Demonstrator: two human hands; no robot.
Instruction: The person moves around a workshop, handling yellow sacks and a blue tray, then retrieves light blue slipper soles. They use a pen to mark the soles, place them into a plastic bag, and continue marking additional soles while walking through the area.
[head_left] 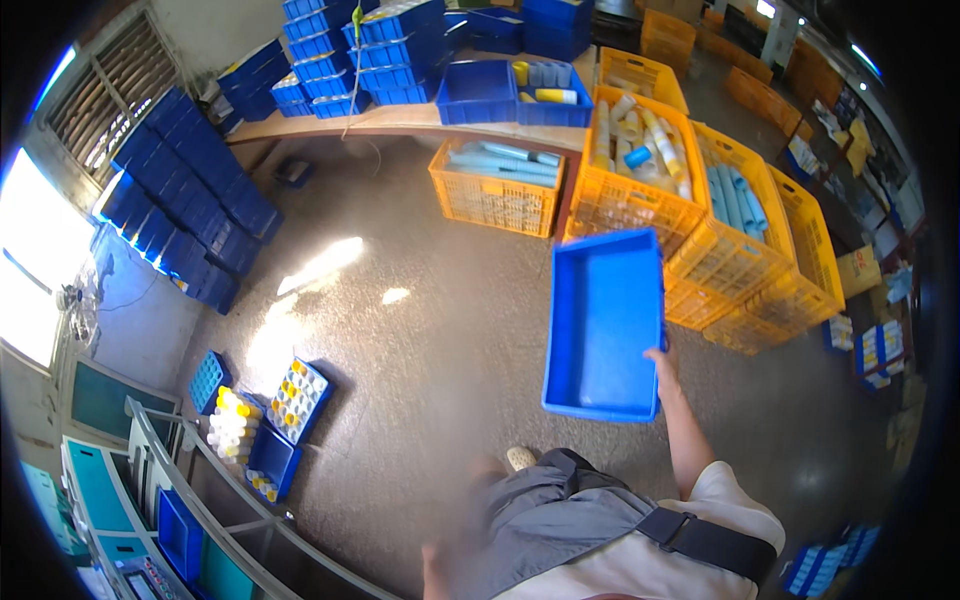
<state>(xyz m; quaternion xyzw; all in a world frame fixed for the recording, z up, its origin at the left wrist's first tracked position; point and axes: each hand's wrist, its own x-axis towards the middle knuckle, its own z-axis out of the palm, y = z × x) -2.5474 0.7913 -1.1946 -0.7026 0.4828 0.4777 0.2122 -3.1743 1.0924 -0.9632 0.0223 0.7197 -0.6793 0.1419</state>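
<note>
An empty blue plastic bin (pixel 605 325) hangs tilted in front of me on the right, its inside facing me. My right hand (pixel 662 370) is closed on the bin's right edge, thumb over the rim and the other fingers hidden behind the wall. Down at the lower edge, my left hand (pixel 432 562) shows only in part beside my leg, and its fingers are not clear. Just beyond the bin stands a yellow crate (pixel 640 205) full of white and yellow tubes.
More yellow crates (pixel 745 265) hold blue tubes on the right. A smaller yellow crate (pixel 497 208) stands by the table (pixel 400 122), which bears blue bins. Stacked blue bins (pixel 185 200) rise at left. Tube-filled trays (pixel 300 400) lie on the floor near a machine's rail (pixel 235 490).
</note>
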